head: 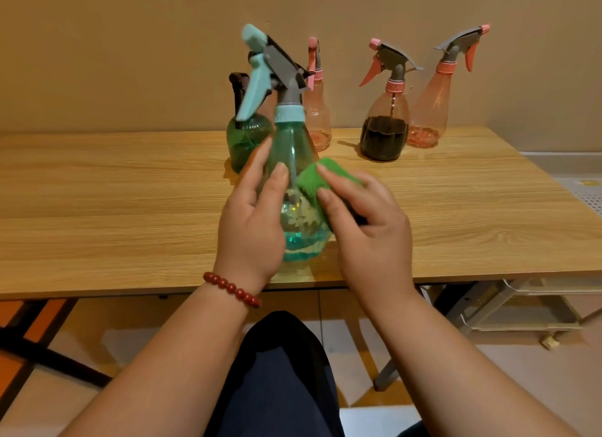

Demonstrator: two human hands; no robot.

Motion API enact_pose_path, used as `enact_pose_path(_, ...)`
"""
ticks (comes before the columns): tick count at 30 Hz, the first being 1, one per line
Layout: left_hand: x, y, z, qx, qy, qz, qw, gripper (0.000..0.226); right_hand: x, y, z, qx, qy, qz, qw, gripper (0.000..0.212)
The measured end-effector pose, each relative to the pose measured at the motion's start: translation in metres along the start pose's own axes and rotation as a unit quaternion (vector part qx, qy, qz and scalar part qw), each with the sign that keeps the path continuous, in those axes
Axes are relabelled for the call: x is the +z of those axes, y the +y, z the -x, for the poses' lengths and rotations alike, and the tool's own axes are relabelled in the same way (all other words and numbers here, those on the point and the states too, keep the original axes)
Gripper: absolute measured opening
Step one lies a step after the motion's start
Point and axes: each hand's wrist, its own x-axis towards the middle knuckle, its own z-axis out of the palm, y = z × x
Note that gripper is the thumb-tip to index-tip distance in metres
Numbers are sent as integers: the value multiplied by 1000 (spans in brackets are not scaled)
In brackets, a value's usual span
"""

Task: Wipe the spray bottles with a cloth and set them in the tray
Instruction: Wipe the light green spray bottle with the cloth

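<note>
so my left hand (pixel 250 228) has its grip curled round the teal bottle (pixel 291 143) while my right hand (pixel 374 241) pinches the cloth (pixel 313 179) against its side

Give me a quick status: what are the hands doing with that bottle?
Left grip holds teal spray bottle. Right grip rubs green cloth on its side. Four other bottles wait behind; nothing blocking.
</note>
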Motion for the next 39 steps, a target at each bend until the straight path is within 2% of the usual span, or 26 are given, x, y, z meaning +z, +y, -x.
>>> enact_pose_path(5, -9, -2, -8, 22, 13, -52, 998, 38, 2, 6, 17, 39, -3, -12, 999, 32)
enact_pose_path(12, 1, -3, 0, 26, -30, -34, 999, 38, 11, -5, -22, 28, 55, -39, 997, 29)
enact_pose_path(19, -6, -7, -3, 9, 4, -36, 999, 35, 10, 0, 9, 54, 7, -18, 998, 35)
enact_pose_path(25, 5, -10, 8, -6, -16, -27, 999, 41, 14, -8, -28, 23, 38, -14, 999, 25)
enact_pose_path(29, 5, -5, 5, -19, 2, -13, 1000, 39, 11, -7, -23, 76, 20, -76, 994, 27)
enact_pose_path(34, -5, -5, 0, -28, 33, -34, 999, 36, 8, -2, 10, 114, -18, -67, 991, 27)
enact_pose_path(39, 4, -11, 8, -31, 0, -24, 999, 41, 13, -8, -15, 98, -5, -62, 993, 29)
